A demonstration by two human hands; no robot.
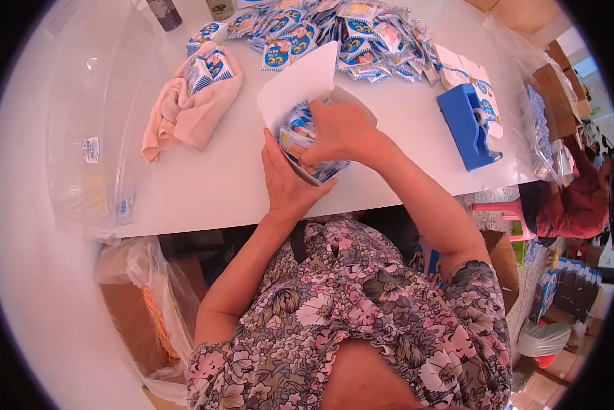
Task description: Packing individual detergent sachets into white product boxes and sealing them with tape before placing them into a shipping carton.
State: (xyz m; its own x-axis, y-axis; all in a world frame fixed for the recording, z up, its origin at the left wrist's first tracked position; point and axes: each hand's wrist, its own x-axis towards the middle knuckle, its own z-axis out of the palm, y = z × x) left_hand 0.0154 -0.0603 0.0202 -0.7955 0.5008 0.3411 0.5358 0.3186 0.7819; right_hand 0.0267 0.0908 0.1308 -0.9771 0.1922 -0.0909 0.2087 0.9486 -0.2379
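Note:
An open white cardboard box (299, 79) is tilted on the table in front of me, its tall flap standing up at the far left. Inside it are several small blue-and-white packets (297, 124). My left hand (286, 179) cups the box from its near left side, thumb along the near edge. From the right, my right hand (341, 131) reaches into the opening, thumb and fingers spread around some of the packets; its fingertips are partly hidden among them.
A large heap of matching packets (300, 37) covers the far table. A pink cloth (184, 113) with packets on it lies left, near a clear plastic bin (81, 89). To the right are a blue tape dispenser (465, 126) and flat printed card (491, 102). Someone in red (570, 205) sits beyond.

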